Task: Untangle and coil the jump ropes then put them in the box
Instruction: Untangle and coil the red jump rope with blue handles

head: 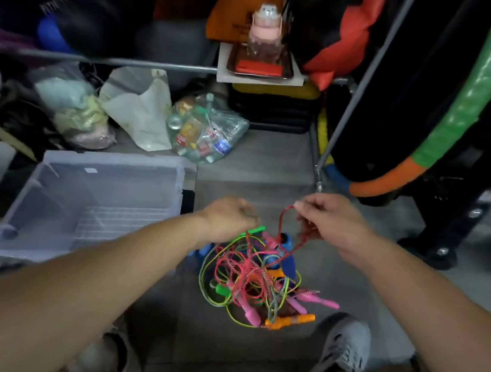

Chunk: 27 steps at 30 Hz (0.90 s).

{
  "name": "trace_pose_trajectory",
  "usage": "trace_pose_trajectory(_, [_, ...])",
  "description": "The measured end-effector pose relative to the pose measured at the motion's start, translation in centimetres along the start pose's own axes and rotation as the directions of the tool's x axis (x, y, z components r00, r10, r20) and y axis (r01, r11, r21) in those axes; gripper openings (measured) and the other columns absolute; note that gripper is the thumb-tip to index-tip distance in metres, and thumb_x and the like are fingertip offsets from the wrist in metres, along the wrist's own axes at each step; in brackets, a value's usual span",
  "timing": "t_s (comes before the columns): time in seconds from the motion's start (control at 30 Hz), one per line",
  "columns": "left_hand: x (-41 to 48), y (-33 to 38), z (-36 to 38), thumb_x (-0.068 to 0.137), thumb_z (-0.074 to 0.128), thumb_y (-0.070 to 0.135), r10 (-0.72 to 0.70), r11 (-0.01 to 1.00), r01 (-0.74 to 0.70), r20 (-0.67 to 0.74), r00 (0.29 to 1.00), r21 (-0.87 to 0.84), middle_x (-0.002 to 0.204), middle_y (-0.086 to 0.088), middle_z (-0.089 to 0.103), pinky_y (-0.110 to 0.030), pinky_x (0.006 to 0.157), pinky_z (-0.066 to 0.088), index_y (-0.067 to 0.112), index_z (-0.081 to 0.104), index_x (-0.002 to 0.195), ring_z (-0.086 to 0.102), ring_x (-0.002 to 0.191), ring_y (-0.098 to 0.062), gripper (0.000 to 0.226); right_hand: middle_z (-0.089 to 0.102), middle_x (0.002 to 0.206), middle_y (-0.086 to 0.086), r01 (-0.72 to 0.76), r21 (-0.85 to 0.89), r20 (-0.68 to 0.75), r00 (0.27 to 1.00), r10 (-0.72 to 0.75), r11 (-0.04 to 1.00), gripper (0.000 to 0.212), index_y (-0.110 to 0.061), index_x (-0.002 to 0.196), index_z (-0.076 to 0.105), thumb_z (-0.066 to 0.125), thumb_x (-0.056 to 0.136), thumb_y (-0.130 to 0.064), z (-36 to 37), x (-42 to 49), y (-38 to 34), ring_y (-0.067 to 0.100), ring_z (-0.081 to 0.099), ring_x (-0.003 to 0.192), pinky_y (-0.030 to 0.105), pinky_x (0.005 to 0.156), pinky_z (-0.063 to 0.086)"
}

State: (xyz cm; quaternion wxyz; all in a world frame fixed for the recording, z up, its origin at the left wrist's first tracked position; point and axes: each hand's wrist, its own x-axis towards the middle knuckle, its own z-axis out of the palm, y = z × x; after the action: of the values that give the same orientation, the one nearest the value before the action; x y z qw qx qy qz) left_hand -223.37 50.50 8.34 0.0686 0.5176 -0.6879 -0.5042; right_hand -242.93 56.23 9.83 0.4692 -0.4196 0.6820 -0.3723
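A tangle of jump ropes [256,281] lies on the grey floor between my feet, with red, green and yellow cords and pink, orange, green and blue handles. My right hand [331,222] pinches a loop of the red rope [287,222] and holds it lifted above the pile. My left hand [230,218] is curled over the top of the tangle, gripping a green handle [256,229]. A translucent plastic box [94,206] stands open to the left of the pile, with nothing visible inside.
Bags of clothes and plastic bottles [207,131] lie behind the box. A metal rack pole [357,88] slants down at right beside a green and orange hoop [452,125]. My two shoes [345,342] flank the near floor.
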Motion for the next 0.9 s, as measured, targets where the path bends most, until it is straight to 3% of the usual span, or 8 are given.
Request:
trace_pose_trajectory(0.1, [-0.3,1.0,-0.3,0.095,0.065,0.022,0.143,0.989,-0.141,0.060,0.988,-0.040,0.144,-0.006,0.055,-0.029,0.113,0.038,0.010,0.049,0.144,0.052,0.133,-0.016,0.053,0.065,0.060,-0.006,0.140,0.043,0.066,0.988,-0.142,0.989,0.018,-0.009,0.080,0.065,0.059,0.097,-0.011,-0.2,-0.3,-2.1,0.003,0.047,0.043,0.017,0.046,0.042])
trace_pose_trajectory(0.27, [-1.4,3.2,-1.8,0.100,0.055,0.006,0.340,0.905,-0.329,-0.006,0.940,-0.271,0.104,-0.021,0.072,-0.037,0.092,0.052,0.000,0.066,0.103,0.066,0.091,-0.020,0.014,0.069,0.070,-0.001,0.257,0.177,0.116,0.953,-0.279,0.950,0.013,-0.010,0.083,0.067,0.061,0.093,-0.006,-0.4,0.3,-6.0,0.006,0.039,0.046,0.014,0.042,0.031])
trace_pose_trajectory(0.4, [-1.5,4.1,-4.6,0.102,0.051,0.014,0.389,0.782,-0.400,-0.126,0.912,-0.478,0.066,-0.003,0.065,-0.034,0.068,0.049,0.013,0.062,0.082,0.059,0.063,-0.016,0.023,0.066,0.062,-0.005,0.373,-0.015,0.059,0.927,-0.371,0.928,0.009,-0.012,0.080,0.068,0.069,0.089,-0.013,-1.6,1.3,-6.6,0.004,0.050,0.049,0.016,0.048,0.043])
trace_pose_trajectory(0.53, [-1.6,4.8,-6.0,0.104,0.044,0.012,0.358,0.591,-0.389,-0.202,0.912,-0.707,0.057,0.001,0.052,-0.026,0.058,0.046,0.008,0.060,0.087,0.050,0.058,-0.017,0.023,0.068,0.071,0.013,0.287,-0.291,0.358,0.917,-0.174,0.913,0.026,-0.003,0.081,0.067,0.072,0.086,-0.028,-0.2,2.0,-3.8,0.016,0.060,0.067,0.036,0.067,0.052])
trace_pose_trajectory(0.6, [-1.4,4.6,-6.9,0.103,0.042,0.007,0.313,0.536,-0.370,-0.228,0.922,-0.759,0.058,0.000,0.052,-0.022,0.050,0.039,0.005,0.061,0.087,0.047,0.056,-0.015,0.025,0.072,0.080,0.016,0.277,-0.426,0.385,0.917,-0.105,0.862,0.023,-0.009,0.080,0.068,0.067,0.092,-0.028,0.5,2.3,-2.4,0.018,0.061,0.072,0.042,0.073,0.052])
trace_pose_trajectory(0.7, [-0.6,3.7,-7.8,0.102,0.045,0.009,0.225,0.630,-0.269,-0.160,0.961,-0.729,0.060,-0.003,0.053,-0.024,0.050,0.033,0.006,0.063,0.084,0.044,0.055,-0.014,0.025,0.065,0.071,0.017,0.131,-0.157,0.231,0.968,-0.092,0.979,0.023,-0.008,0.084,0.064,0.053,0.100,-0.021,0.6,2.3,-2.1,0.024,0.064,0.069,0.051,0.080,0.056])
trace_pose_trajectory(0.77, [-0.4,3.1,-7.6,0.101,0.050,0.020,0.189,0.764,-0.185,-0.059,0.980,-0.618,0.056,-0.001,0.050,-0.028,0.053,0.032,0.008,0.064,0.083,0.041,0.052,-0.015,0.025,0.054,0.063,0.012,0.085,0.022,0.117,0.989,-0.087,0.996,0.024,-0.007,0.092,0.064,0.046,0.103,-0.019,0.2,2.1,-2.7,0.020,0.058,0.053,0.046,0.065,0.060])
trace_pose_trajectory(0.9, [-0.7,3.2,-6.8,0.102,0.052,0.029,0.245,0.881,-0.193,0.068,0.967,-0.432,0.049,0.001,0.044,-0.029,0.053,0.032,0.012,0.066,0.085,0.036,0.048,-0.014,0.028,0.050,0.052,0.005,0.299,-0.004,0.008,0.954,-0.299,0.954,0.028,-0.020,0.098,0.072,0.045,0.103,-0.025,-0.4,1.8,-4.4,0.014,0.042,0.042,0.022,0.040,0.038])
